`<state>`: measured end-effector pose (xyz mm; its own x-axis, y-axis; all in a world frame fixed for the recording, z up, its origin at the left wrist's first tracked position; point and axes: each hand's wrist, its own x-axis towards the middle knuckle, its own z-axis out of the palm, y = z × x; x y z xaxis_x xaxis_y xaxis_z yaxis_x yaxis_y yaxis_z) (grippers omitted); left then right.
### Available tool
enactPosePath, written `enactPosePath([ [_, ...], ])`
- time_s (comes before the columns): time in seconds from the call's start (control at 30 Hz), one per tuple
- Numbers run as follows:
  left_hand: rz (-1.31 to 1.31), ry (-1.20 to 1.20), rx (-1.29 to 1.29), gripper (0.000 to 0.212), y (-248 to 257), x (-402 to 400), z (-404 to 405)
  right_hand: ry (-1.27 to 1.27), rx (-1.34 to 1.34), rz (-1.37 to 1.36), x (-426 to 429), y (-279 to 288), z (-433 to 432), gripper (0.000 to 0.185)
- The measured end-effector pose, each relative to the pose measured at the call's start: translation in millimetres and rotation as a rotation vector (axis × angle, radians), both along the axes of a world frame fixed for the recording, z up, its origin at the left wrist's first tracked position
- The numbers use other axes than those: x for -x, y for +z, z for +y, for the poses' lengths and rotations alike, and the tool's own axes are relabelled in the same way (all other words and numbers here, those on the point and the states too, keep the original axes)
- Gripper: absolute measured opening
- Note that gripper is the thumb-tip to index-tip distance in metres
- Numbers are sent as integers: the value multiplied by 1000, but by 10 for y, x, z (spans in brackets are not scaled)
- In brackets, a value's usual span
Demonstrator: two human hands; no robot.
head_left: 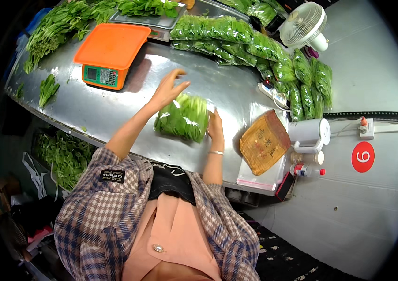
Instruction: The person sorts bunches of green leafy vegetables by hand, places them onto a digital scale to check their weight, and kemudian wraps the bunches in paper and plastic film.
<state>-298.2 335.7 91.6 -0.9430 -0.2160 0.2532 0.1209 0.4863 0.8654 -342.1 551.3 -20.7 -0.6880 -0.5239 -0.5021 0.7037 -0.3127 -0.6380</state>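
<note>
A clear plastic bag of leafy greens (183, 117) lies on the metal table (114, 109) before me. Above its upper left side, my left hand (178, 82) is raised with thumb and fingers apart, holding nothing. My right hand (214, 123) grips the bag's right end; part of its fingers is hidden by the bag. An orange weighing scale (113, 45) with an unloaded pan stands to the upper left. To the right, a worn brown-yellow pouch (265, 142) bearing writing rests on a stack of clear plastic bags (255, 175).
Filled bags of greens (213, 28) line the back and right. Loose greens (58, 28) are piled at back left beside a second scale (160, 33). A fan (302, 24), power strip (273, 95), white jug (308, 133) and plastic bottle (306, 171) stand at right.
</note>
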Motion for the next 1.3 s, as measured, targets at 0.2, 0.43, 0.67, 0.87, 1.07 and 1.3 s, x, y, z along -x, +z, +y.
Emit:
enactPosePath([
  [0.2, -570, -14, -180, 75, -1131, -565, -303, 53, -374, 141, -435, 506, 218, 69],
  [0.43, -352, -40, -218, 61, -551, -490, 191, -229, -372, 670, -600, 285, -155, 64],
  [0.67, 165, -253, -177, 64, 976, 127, 835, -867, -93, 590, 225, 1375, 570, 58],
  [0.87, 120, -357, -254, 60, 866, 80, 943, -1396, -431, 1064, 1846, 2539, 1958, 68],
  [1.07, -239, -276, -250, 56, 174, -269, 746, -1025, -899, 655, 2144, 2323, 2584, 67],
  [1.3, -441, -103, -323, 53, -465, -776, 387, -462, -1694, 846, 457, 767, 1724, 88],
])
